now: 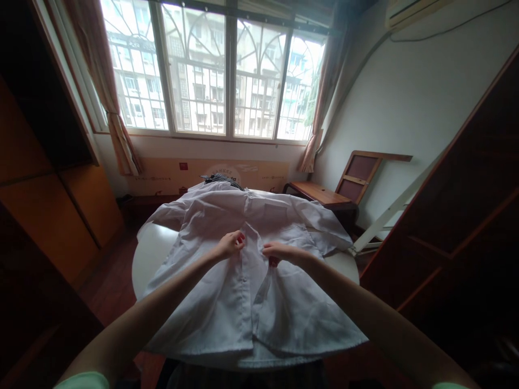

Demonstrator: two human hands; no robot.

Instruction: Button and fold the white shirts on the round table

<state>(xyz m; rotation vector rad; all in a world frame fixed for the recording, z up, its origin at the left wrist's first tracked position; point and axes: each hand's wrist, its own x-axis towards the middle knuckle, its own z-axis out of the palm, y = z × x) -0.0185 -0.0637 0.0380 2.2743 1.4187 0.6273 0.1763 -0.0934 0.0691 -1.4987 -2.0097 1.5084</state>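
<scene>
A white button-up shirt point(214, 302) lies spread on a round white table point(150, 256), its hem hanging over the near edge and its sleeves out to both sides. The front is parted partway down the middle. My left hand point(232, 244) pinches the placket edge on the left of the opening. Facing it, my right hand point(276, 252) is closed on the other front edge, which lifts a little off the shirt. Buttons are too small to make out under the fingers.
Striped dark cloth point(222, 181) lies at the table's far side. Behind stand a low wooden table point(320, 193) and a folded wooden chair point(359, 167). Wooden cabinets point(48, 216) rise on the left, a dark wooden panel point(458, 232) on the right. Barred windows point(198, 75) face me.
</scene>
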